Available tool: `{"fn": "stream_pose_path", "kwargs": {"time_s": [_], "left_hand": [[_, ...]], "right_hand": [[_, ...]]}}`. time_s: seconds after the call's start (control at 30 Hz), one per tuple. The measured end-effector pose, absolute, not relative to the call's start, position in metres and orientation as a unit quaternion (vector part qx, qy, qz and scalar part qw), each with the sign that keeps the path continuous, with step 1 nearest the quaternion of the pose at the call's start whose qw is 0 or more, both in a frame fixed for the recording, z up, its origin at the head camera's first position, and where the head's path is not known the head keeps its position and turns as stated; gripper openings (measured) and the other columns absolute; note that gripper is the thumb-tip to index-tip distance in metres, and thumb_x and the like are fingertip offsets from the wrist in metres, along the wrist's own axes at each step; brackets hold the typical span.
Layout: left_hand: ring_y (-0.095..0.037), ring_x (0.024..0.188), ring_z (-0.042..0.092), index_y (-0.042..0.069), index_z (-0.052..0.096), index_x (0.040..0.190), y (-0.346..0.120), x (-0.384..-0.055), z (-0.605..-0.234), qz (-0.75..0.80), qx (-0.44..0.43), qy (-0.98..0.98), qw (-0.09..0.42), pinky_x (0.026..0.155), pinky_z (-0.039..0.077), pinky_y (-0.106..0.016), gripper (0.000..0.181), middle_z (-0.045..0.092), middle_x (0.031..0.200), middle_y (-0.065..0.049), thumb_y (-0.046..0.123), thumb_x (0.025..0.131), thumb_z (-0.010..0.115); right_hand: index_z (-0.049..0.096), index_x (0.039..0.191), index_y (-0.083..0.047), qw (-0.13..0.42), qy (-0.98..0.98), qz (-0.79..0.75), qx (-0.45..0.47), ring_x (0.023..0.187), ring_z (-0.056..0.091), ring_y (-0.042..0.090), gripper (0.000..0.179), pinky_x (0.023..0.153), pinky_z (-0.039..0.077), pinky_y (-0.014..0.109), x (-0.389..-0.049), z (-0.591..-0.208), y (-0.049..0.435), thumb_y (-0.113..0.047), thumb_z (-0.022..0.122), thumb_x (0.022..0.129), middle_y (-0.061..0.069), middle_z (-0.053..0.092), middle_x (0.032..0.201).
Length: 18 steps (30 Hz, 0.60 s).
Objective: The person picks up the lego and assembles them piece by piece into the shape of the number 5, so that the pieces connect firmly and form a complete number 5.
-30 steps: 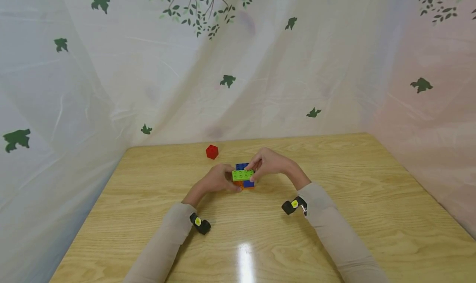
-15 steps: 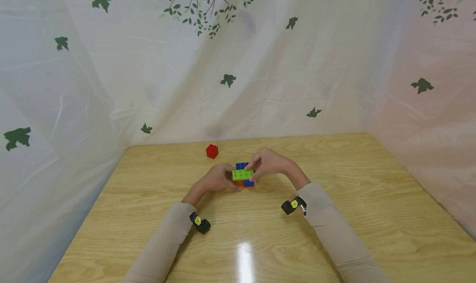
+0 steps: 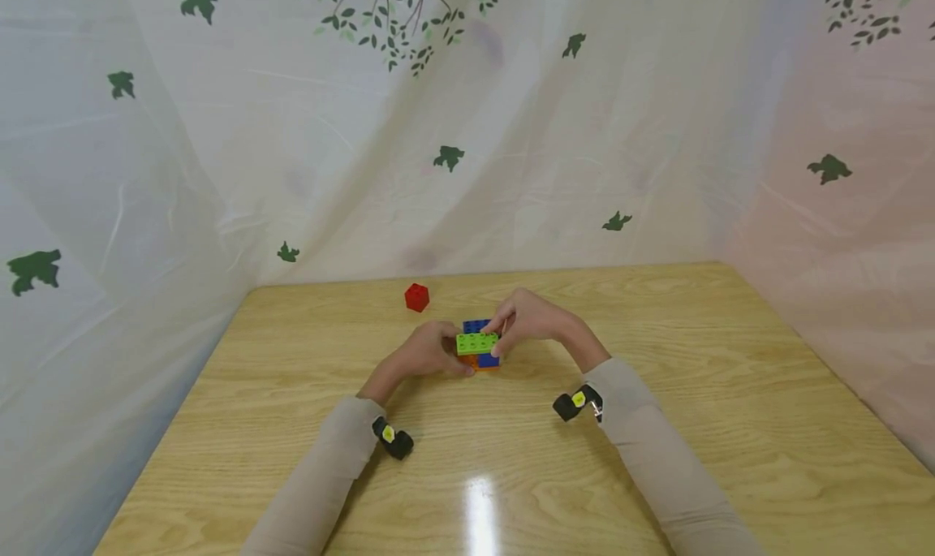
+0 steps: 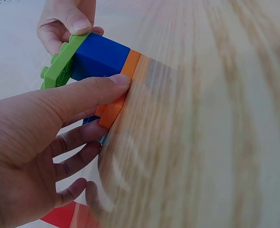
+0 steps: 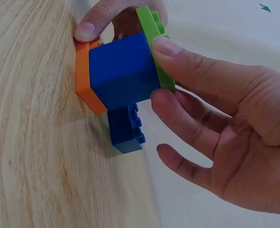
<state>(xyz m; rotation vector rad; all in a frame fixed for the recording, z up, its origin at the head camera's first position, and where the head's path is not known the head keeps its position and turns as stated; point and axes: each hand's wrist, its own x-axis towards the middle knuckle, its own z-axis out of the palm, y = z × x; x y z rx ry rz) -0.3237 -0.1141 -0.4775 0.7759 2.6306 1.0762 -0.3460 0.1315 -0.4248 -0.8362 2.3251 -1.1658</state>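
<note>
A small stack of toy building bricks stands on the wooden table, between both hands. At its bottom is a thin orange brick (image 5: 86,78), with a blue brick (image 5: 123,69) on one end of it. A thin lime-green brick (image 3: 475,343) lies on top of the blue one, studs up, jutting out to the left. My left hand (image 3: 427,350) grips the orange brick, thumb on its near side. My right hand (image 3: 535,317) pinches the right end of the green brick. Just behind the stack is another blue brick (image 5: 122,129); whether it is joined on cannot be told.
A red brick (image 3: 417,298) sits by itself near the table's back edge, left of the stack. Behind the wooden table (image 3: 467,434) hangs a pale curtain (image 3: 351,166) printed with green leaves. Each forearm wears a small black wrist camera (image 3: 394,440).
</note>
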Motion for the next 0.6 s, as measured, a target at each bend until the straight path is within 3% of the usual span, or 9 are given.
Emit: {"fn": "stream_pose_path", "kwargs": {"time_s": [0.17, 0.4, 0.6], "left_hand": [[-0.013, 0.083, 0.055, 0.012, 0.076, 0.102, -0.115, -0.324, -0.477, 0.363, 0.261, 0.889, 0.097, 0.073, 0.048, -0.027, 0.035, 0.069, 0.093, -0.001, 0.028, 0.076, 0.091], [-0.014, 0.084, 0.054, 0.012, 0.076, 0.104, -0.115, -0.324, -0.476, 0.368, 0.259, 0.887, 0.1, 0.074, 0.048, -0.027, 0.035, 0.069, 0.094, -0.001, 0.026, 0.076, 0.091], [-0.014, 0.083, 0.053, 0.013, 0.077, 0.104, -0.114, -0.325, -0.477, 0.364, 0.264, 0.888, 0.098, 0.074, 0.047, -0.027, 0.034, 0.069, 0.093, 0.0, 0.027, 0.076, 0.091]], "right_hand": [[0.077, 0.111, 0.0, 0.198, 0.835, -0.414, -0.304, 0.072, 0.073, 0.02, 0.037, 0.075, 0.061, 0.047, -0.345, -0.422, 0.13, -0.004, 0.088, 0.076, 0.013, 0.074, 0.098], [0.078, 0.108, 0.001, 0.177, 0.852, -0.378, -0.316, 0.07, 0.067, 0.014, 0.034, 0.067, 0.057, 0.03, -0.34, -0.416, 0.125, -0.004, 0.088, 0.076, 0.012, 0.075, 0.1], [0.079, 0.105, 0.001, 0.158, 0.864, -0.363, -0.309, 0.073, 0.062, 0.011, 0.032, 0.067, 0.054, 0.027, -0.337, -0.414, 0.125, -0.005, 0.089, 0.075, 0.012, 0.076, 0.099]]}}
